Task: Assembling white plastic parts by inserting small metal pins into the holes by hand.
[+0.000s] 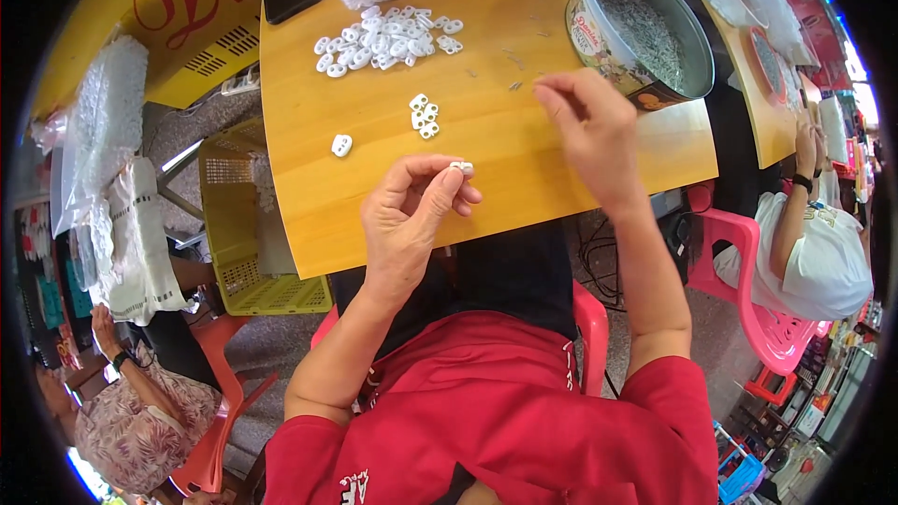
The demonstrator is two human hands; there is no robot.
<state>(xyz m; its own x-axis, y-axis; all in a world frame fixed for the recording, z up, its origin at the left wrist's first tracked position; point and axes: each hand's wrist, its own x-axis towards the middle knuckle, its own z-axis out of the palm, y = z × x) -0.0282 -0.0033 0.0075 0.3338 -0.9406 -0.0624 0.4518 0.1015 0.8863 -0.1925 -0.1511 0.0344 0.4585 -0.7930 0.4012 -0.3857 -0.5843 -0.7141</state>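
White piece (462, 168) in narrow grip of left hand (409, 209); right hand (597, 119) angled leftward near tin (589, 30), grip unclear.

The left forearm (341, 355) slanted up from the lower left of the frame to the left hand (412, 206) near the centre, where thumb (440, 194) and forefinger (426, 165) pressed together in a pinch and the other fingers (471, 196) curled behind. The right forearm (652, 276) rose steeply right of centre. The right hand (596, 126), higher in the frame, pointed toward the upper left, its fingers (578, 84) bent; whether their tips met the thumb was unclear.
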